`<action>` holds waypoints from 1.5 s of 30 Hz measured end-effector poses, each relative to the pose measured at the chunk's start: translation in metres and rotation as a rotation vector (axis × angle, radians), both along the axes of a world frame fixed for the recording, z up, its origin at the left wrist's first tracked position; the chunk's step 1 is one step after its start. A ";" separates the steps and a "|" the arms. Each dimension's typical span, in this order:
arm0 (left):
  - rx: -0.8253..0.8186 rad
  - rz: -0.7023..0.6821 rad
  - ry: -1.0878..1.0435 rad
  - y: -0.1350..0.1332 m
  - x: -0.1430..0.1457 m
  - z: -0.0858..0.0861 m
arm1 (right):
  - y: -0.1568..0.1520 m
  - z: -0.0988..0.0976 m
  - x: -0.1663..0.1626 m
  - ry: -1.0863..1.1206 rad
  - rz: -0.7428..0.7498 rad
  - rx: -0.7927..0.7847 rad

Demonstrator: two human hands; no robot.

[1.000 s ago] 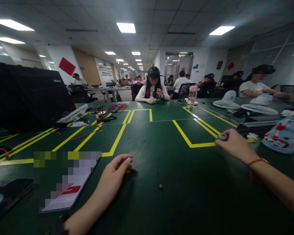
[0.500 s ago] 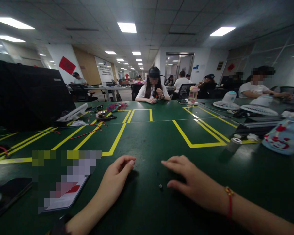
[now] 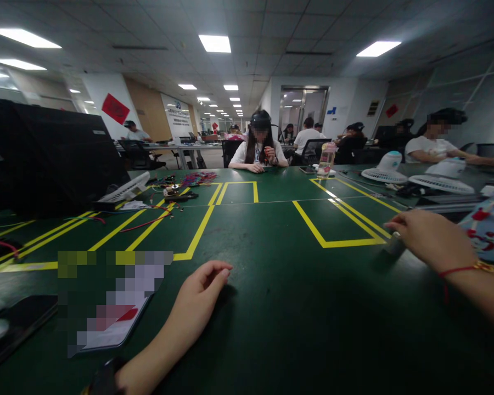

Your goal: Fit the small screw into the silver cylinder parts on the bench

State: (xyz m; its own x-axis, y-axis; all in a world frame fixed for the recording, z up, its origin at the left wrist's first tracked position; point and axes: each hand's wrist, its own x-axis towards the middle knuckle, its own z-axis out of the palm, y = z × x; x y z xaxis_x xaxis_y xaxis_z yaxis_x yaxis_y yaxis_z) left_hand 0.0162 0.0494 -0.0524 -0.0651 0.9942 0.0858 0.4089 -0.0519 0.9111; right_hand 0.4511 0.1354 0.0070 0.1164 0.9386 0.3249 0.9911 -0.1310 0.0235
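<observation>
Cylinder (image 3: 392, 245) stands at the right hand's (image 3: 432, 238) fingertips, seemingly upright, beside the tape (image 3: 349, 243). From here I can't tell whether that hand grips or merely touches it. I see the left hand (image 3: 203, 291), well apart leftward, loosely curled over the table (image 3: 271, 329), apparently holding nothing.

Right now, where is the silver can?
The silver can is at right in the head view, partly covered by the right hand, beside the yellow tape.
</observation>
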 end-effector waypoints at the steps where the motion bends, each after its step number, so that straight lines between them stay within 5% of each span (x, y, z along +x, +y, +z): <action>1: 0.000 0.004 0.007 0.000 0.000 0.000 | 0.003 -0.001 0.013 0.013 -0.051 -0.051; 8: -0.021 -0.013 0.014 -0.001 -0.001 0.001 | 0.011 -0.011 0.036 0.060 -0.121 -0.101; 30: -0.015 -0.009 0.001 -0.002 0.001 0.002 | 0.014 0.002 0.052 0.271 -0.213 -0.260; 35: -0.012 -0.005 0.005 -0.002 0.000 0.003 | 0.014 -0.003 0.056 0.394 -0.081 -0.266; 39: -0.009 -0.013 0.006 -0.001 0.000 0.002 | 0.013 -0.006 0.048 0.285 -0.051 -0.260; 45: -0.022 -0.013 0.040 0.000 0.000 0.000 | -0.018 -0.002 -0.040 0.433 0.326 -0.112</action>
State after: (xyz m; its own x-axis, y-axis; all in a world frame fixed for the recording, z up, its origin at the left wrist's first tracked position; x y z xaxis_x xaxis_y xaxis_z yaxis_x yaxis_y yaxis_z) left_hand 0.0165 0.0498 -0.0525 -0.0492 0.9966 0.0661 0.4444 -0.0374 0.8951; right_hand 0.4107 0.1177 0.0052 -0.0851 0.9744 0.2079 0.9021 0.1639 -0.3992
